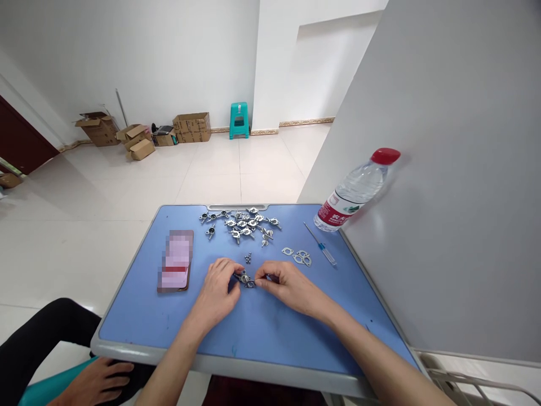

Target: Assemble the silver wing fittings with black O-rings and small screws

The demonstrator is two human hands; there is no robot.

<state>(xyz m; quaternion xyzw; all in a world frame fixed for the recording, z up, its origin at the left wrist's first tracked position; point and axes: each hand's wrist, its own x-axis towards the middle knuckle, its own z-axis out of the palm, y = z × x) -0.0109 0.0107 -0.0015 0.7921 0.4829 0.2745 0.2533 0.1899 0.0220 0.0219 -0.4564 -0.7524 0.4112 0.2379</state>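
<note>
On the blue table (203,327), my left hand (217,287) curls its thumb and fingers round a small round metal part with side tabs (243,277). My right hand (287,283) pinches the edge of a flat metal ring plate (251,284), which touches that part or lies close against it. A few tiny screws (248,257) sit just beyond both hands. Several similar metal parts (242,224) lie in a loose cluster farther back. Right of them rest several flat ring plates (298,259), some overlapping.
A phone (176,262) lies at the left. A screwdriver (321,246) and a water bottle (353,194) are at the right, beside a grey panel (456,197). Another person's hand (99,380) rests below the table's left corner. Cardboard boxes (191,128) and a green stool (239,121) stand by the wall.
</note>
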